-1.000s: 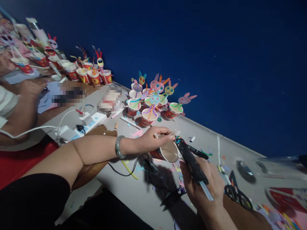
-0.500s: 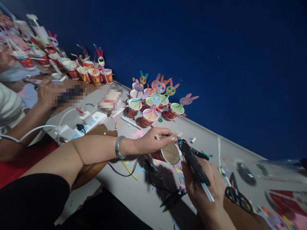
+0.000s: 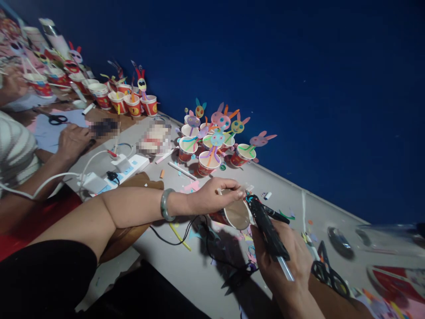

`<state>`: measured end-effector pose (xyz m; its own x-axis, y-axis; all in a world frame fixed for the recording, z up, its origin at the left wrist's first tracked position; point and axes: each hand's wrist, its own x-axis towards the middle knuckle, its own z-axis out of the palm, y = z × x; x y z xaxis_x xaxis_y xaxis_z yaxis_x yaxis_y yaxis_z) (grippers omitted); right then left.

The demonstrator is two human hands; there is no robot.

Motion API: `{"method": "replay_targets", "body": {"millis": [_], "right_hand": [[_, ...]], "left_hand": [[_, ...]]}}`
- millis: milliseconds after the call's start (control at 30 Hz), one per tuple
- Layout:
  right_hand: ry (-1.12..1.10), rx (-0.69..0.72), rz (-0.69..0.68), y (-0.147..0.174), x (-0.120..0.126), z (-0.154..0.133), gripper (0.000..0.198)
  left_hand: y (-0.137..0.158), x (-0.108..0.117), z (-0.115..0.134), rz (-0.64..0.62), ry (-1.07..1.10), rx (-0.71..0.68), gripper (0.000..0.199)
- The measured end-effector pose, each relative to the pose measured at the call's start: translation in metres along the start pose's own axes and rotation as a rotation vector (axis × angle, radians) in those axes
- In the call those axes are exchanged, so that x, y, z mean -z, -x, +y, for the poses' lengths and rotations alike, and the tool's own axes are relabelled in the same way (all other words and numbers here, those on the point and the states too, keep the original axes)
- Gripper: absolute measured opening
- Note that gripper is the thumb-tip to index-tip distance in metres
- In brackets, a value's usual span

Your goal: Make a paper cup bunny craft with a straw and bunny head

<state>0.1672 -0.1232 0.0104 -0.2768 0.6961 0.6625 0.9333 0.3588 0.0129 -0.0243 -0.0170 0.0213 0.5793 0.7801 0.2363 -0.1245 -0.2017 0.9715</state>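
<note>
Your left hand [image 3: 212,197] is closed on a paper cup [image 3: 237,215], thumb over the rim, and holds it tilted above the table [image 3: 186,263] at centre, its mouth turned toward the near right, presumably to present the rim to the tool. Your right hand [image 3: 288,252] grips a black glue gun [image 3: 267,228], nozzle end close beside your left fingertips; whether nozzle and cup touch cannot be told. A clear stick [image 3: 286,270] projects from the gun's rear, toward the near right.

Note the margins: cups with paper figures [image 3: 209,163] stand beyond your left hand, apparently grouped near the dark blue wall [image 3: 299,110] to keep the near side workable. That wall bounds the far edge. To your right, large scissors [image 3: 330,272] lie near your wrist; to the near left, a loose black cord [image 3: 172,243] could snag. The freest room is the bare tabletop between cord and lap
</note>
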Motion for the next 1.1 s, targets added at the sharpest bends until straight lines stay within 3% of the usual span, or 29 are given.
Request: {"method": "replay_targets", "body": {"millis": [1100], "right_hand": [[0.006, 0.010, 0.022, 0.0053, -0.0018, 0.0024, 0.013]], "left_hand": [[0.0019, 0.0009, 0.0041, -0.031, 0.008, 0.031, 0.025]]}}
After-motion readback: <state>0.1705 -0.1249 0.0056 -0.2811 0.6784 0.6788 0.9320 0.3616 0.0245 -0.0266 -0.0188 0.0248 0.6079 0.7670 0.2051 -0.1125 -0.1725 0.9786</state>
